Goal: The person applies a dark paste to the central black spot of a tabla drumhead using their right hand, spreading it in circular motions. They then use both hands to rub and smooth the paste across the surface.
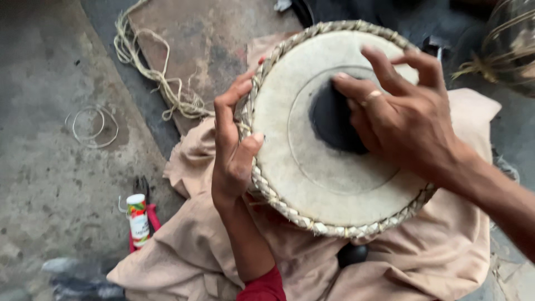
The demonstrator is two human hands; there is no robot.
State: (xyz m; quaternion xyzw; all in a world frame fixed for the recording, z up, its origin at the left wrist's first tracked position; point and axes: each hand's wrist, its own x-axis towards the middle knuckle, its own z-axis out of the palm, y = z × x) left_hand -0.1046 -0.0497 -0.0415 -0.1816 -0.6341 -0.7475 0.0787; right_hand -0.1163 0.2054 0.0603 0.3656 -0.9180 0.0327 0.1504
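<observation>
A round drum head (312, 167) of pale skin with a braided rim (334, 228) and a black patch (331, 120) in its middle rests on a tan cloth (440, 251). My left hand (234, 147) grips the braided rim at the drum's left side, thumb on the skin. My right hand (404, 114), a ring on one finger, lies over the black patch with its fingertips pressed on the skin, holding nothing.
A small white bottle with a red cap (137, 218) and red-handled pliers (146, 214) lie on the concrete floor at the lower left. Coiled twine (156, 72) and thin wire loops (92, 125) lie at the upper left. A brown board (206, 44) sits behind the drum.
</observation>
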